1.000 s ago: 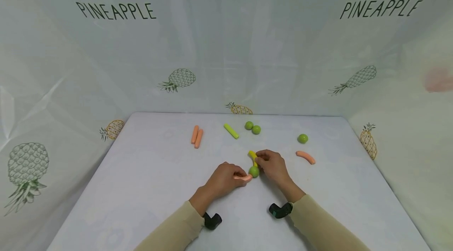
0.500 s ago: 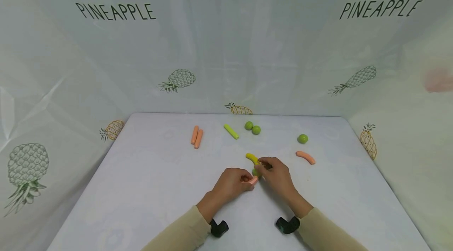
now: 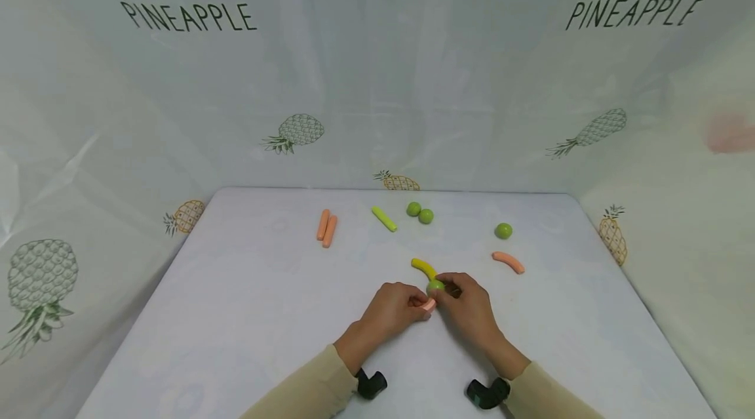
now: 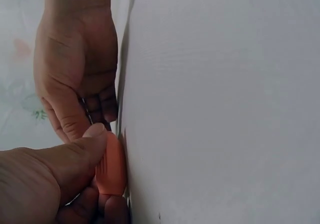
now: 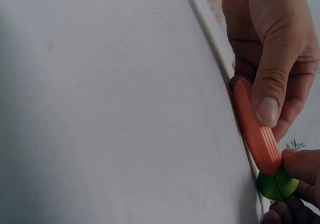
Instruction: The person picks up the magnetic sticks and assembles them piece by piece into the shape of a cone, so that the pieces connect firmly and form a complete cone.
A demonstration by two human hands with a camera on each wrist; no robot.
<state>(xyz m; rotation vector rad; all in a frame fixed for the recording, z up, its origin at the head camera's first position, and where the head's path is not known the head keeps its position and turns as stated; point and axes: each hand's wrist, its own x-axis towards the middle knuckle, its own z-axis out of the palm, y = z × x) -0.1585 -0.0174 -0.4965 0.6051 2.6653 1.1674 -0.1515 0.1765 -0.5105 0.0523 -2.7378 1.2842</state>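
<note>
My left hand (image 3: 390, 312) pinches a short orange sausage-like stick (image 5: 256, 129), ridged along its side, between thumb and fingers. One end of that stick touches a small green ball (image 5: 276, 185) in the right wrist view. Around the ball curl the thumb and fingers of my right hand (image 3: 474, 314). A curved yellow stick (image 3: 422, 267) lies just beyond the ball, its near end close to it or touching; the fingers hide the exact contact. In the left wrist view the orange stick (image 4: 113, 166) sits low against the white tabletop.
Two orange sticks (image 3: 327, 229) lie side by side at the back left. Right of them are a lime-green stick (image 3: 385, 219) and two green balls (image 3: 419, 212). Another green ball (image 3: 504, 231) and a curved orange stick (image 3: 508, 261) lie to the right. A pineapple-printed curtain (image 3: 377, 78) surrounds the table.
Both hands have shifted nearer and slightly right, with the orange stick and green ball. The right hand has moved from the yellow stick to the ball; the yellow stick has turned and slid nearer.
</note>
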